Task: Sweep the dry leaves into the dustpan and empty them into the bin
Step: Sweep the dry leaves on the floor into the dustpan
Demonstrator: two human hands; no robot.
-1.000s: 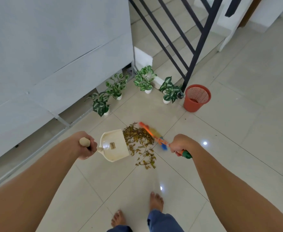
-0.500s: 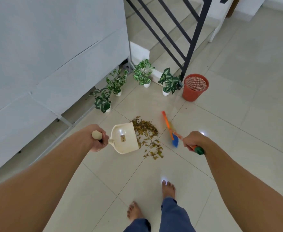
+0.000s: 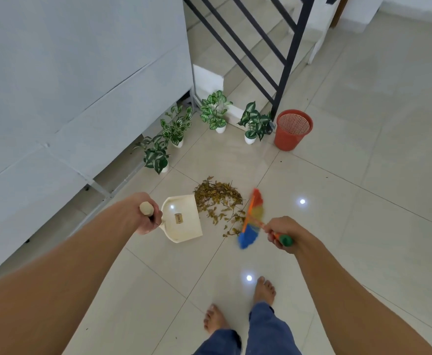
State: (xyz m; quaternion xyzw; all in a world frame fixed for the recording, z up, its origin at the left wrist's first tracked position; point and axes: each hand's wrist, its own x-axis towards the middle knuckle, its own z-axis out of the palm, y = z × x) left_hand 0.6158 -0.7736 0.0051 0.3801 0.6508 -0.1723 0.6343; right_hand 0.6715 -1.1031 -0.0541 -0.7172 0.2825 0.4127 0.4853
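Note:
A pile of dry yellow-brown leaves [image 3: 218, 201] lies on the tiled floor. A cream dustpan [image 3: 181, 219] rests left of the pile, its open edge against the leaves. My left hand [image 3: 146, 216] grips the dustpan's wooden handle. My right hand [image 3: 281, 233] holds a small multicoloured brush [image 3: 252, 219] by its orange and green handle. The brush head stands on the right side of the pile, blurred. An orange mesh bin [image 3: 293, 130] stands beyond the leaves, at the foot of the stair railing.
Several small potted plants [image 3: 215, 111] line the floor beside a grey wall panel [image 3: 82, 85] and the stairs. A black metal railing [image 3: 286, 62] rises behind the bin. My bare feet [image 3: 263, 290] stand just behind the brush.
The brush swung from the leaves' far side round to their right side. The camera view shifted, so the dustpan, leaves and bin sit lower and further right.

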